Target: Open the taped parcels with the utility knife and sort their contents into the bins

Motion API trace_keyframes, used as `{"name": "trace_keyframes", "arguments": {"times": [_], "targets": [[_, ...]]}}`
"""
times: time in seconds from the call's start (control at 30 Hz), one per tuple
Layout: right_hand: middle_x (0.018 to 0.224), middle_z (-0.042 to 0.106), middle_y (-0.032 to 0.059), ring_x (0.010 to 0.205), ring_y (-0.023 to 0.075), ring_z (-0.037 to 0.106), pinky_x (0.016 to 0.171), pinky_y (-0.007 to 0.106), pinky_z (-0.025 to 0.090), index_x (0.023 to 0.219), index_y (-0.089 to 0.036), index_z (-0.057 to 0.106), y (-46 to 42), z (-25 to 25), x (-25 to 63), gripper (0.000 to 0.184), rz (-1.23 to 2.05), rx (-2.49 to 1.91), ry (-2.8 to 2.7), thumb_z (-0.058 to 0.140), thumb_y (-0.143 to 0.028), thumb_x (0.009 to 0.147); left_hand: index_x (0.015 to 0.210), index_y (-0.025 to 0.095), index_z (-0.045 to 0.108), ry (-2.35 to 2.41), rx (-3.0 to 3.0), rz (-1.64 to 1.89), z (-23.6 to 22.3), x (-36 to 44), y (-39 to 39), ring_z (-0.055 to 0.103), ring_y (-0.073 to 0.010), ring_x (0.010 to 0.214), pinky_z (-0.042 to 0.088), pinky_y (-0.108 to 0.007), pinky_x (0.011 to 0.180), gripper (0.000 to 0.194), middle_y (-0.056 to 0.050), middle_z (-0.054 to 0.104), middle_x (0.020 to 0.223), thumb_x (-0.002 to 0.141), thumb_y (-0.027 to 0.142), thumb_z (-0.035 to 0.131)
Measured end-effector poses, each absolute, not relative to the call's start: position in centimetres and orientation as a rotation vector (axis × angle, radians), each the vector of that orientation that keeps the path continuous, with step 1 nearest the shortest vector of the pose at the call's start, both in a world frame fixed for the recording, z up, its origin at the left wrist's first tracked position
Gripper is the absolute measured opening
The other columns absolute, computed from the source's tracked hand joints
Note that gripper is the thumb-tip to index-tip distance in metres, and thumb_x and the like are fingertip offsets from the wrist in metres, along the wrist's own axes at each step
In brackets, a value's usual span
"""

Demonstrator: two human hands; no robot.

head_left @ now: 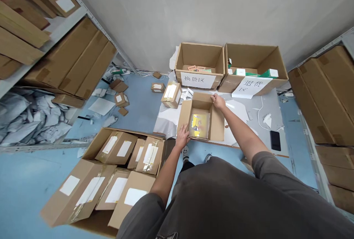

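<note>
An uncovered cardboard box (216, 126) sits at the table's front edge with its side flaps folded outward. Inside lies a flat item with yellow printing (200, 125), apparently wrapped in shiny clear plastic. My left hand (183, 136) rests on the left flap near the front corner, fingers stretched out. At the far right corner, my right hand (218, 101) is closed around the box's rim. Left of the box's far end stands a smaller taped carton (172, 94) with white labels.
Two large open cartons (199, 80) (256, 84) with handwritten signs stand behind. A phone (275, 140) lies at the table's right. On the left floor, a big carton (103, 136) holds several labelled parcels. Shelves with cartons (69, 58) (323, 88) flank both sides.
</note>
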State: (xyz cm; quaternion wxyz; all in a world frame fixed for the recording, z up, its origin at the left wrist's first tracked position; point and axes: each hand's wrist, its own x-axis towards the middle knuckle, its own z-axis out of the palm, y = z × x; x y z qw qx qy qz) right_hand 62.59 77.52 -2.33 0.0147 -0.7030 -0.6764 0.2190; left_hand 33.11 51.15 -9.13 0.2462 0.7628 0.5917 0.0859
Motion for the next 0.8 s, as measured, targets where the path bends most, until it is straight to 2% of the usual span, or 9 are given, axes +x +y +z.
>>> {"name": "trace_keyframes", "arguments": {"times": [0.13,0.23,0.3,0.4,0.5,0.57,0.7,0.8], "targets": [[0.127,0.078,0.0206,0.114,0.0311,0.071,0.091,0.033,0.049,0.131,-0.015,0.071,81.1,-5.3,60.6,0.043,0.746,-2.310,-1.995,0.048,-0.048,0.115,0.097,0.024,0.073,1.628,2.077,0.218,-9.8,30.4,50.9,0.018,-0.0358,0.171,0.036,-0.064,0.131,0.010,-0.010,0.036,0.180,0.090,0.017,0.074],[0.122,0.079,0.0209,0.112,0.0287,0.072,0.092,0.030,0.050,0.113,-0.012,0.079,82.7,-8.1,59.0,0.042,0.942,-2.328,-2.045,0.061,-0.051,0.109,0.101,0.024,0.074,1.649,2.047,0.188,-10.0,29.1,50.6,0.017,-0.0356,0.172,0.034,-0.065,0.132,0.011,-0.009,0.033,0.181,0.091,0.020,0.073],[0.120,0.080,0.0196,0.111,0.0281,0.073,0.093,0.030,0.051,0.110,-0.011,0.080,83.3,-9.2,58.4,0.043,1.075,-2.339,-2.060,0.069,-0.053,0.104,0.103,0.024,0.074,1.650,2.031,0.170,-9.8,28.8,50.5,0.017,-0.0352,0.172,0.034,-0.064,0.132,0.011,-0.009,0.032,0.181,0.092,0.022,0.073],[0.125,0.078,0.0200,0.117,0.0315,0.071,0.099,0.036,0.052,0.123,-0.011,0.079,83.6,-8.8,58.3,0.048,1.076,-2.398,-2.006,0.071,-0.053,0.100,0.106,0.025,0.074,1.659,2.018,0.155,-9.4,29.0,50.7,0.019,-0.0347,0.171,0.035,-0.062,0.132,0.015,-0.008,0.032,0.181,0.091,0.022,0.074],[0.143,0.069,0.0240,0.135,0.0368,0.061,0.112,0.045,0.048,0.143,-0.011,0.068,81.8,-6.3,58.4,0.053,0.678,-2.264,-1.912,0.056,-0.047,0.107,0.108,0.025,0.074,1.684,2.001,0.163,-9.0,29.4,51.0,0.021,-0.0361,0.170,0.037,-0.062,0.130,0.019,-0.007,0.034,0.180,0.089,0.021,0.074],[0.154,0.062,0.0229,0.144,0.0358,0.054,0.119,0.047,0.044,0.154,-0.012,0.060,78.7,-4.7,58.1,0.054,0.498,-2.048,-1.845,0.044,-0.039,0.109,0.108,0.024,0.074,1.698,2.000,0.194,-9.0,29.8,51.2,0.024,-0.0376,0.169,0.037,-0.062,0.130,0.019,-0.009,0.034,0.180,0.089,0.021,0.075],[0.142,0.072,0.0174,0.129,0.0311,0.067,0.114,0.043,0.051,0.152,-0.013,0.062,69.0,-4.1,55.7,0.054,0.809,-1.903,-1.733,0.046,-0.033,0.105,0.104,0.023,0.073,1.749,2.003,0.272,-9.3,31.1,51.6,0.031,-0.0402,0.166,0.037,-0.062,0.130,0.019,-0.012,0.040,0.177,0.086,0.021,0.079],[0.149,0.070,0.0161,0.137,0.0293,0.066,0.117,0.038,0.050,0.152,-0.014,0.063,62.5,-5.8,53.5,0.056,0.902,-2.026,-1.676,0.060,-0.031,0.099,0.103,0.021,0.074,1.796,1.997,0.333,-9.4,32.1,51.8,0.036,-0.0416,0.163,0.039,-0.060,0.128,0.020,-0.014,0.045,0.174,0.084,0.020,0.081]]}}
